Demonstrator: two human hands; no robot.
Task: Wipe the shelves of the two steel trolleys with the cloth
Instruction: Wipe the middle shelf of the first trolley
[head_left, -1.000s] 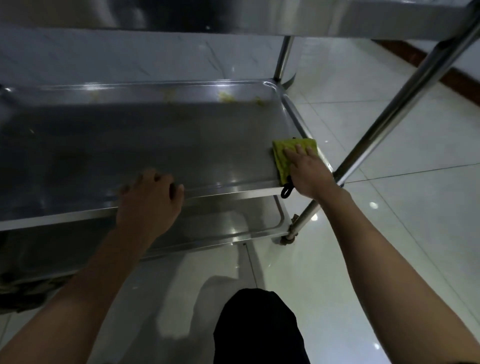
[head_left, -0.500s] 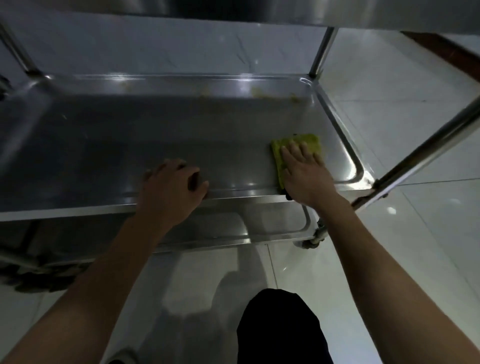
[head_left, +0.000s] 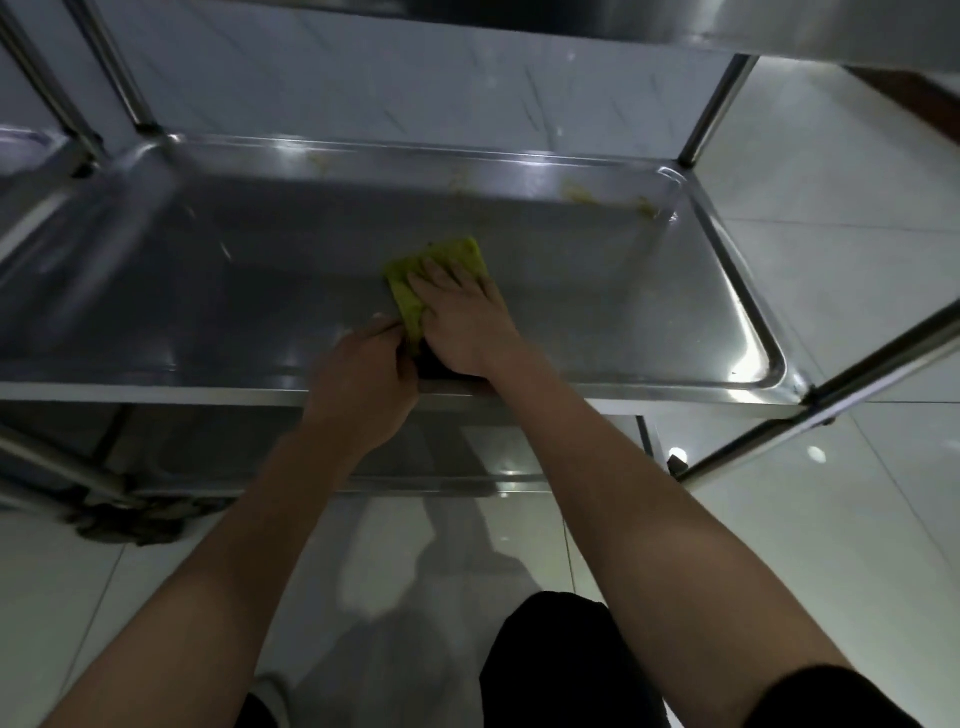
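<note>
- Gripping the near rim of the middle shelf (head_left: 519, 218), the left hand (head_left: 363, 384) curls over its edge at 6 o'clock.
- Right hand (head_left: 465, 322) lies flat, fingers straight, pressing the cloth (head_left: 410, 296) down mid-shelf.
- The cloth looks soft and light; a flat palm on top probably suits it best.
- It is yellow-green, folded.
- Yellowish smears (head_left: 579, 193) sit at 1 o'clock by the far rim.

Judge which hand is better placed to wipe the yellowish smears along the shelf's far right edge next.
Right. The right hand already presses flat on the green cloth, on the side nearer the smears. The left hand grips the middle shelf's front rim.
</note>
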